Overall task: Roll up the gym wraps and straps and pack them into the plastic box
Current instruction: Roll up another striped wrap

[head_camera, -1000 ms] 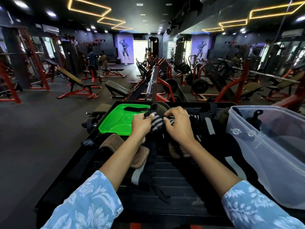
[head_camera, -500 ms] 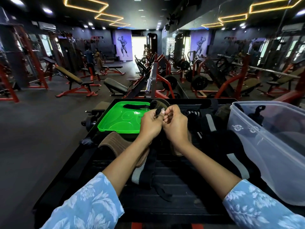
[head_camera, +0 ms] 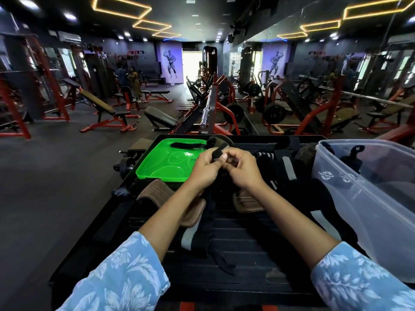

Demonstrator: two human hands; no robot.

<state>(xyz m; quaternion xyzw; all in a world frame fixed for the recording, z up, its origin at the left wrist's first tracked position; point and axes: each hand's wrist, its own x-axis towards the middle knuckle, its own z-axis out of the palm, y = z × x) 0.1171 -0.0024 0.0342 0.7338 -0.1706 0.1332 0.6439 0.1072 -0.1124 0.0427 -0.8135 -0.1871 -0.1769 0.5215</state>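
Head view: fingers (head_camera: 221, 158) hide black strap (head_camera: 216, 154).

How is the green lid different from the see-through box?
The green lid is bright, flat and shallow, lying left of the hands; the plastic box is clear, tall and deep, standing on the right. A black strap lies on the lid; dark straps sit inside the box. Both are plastic and rest on the black table.
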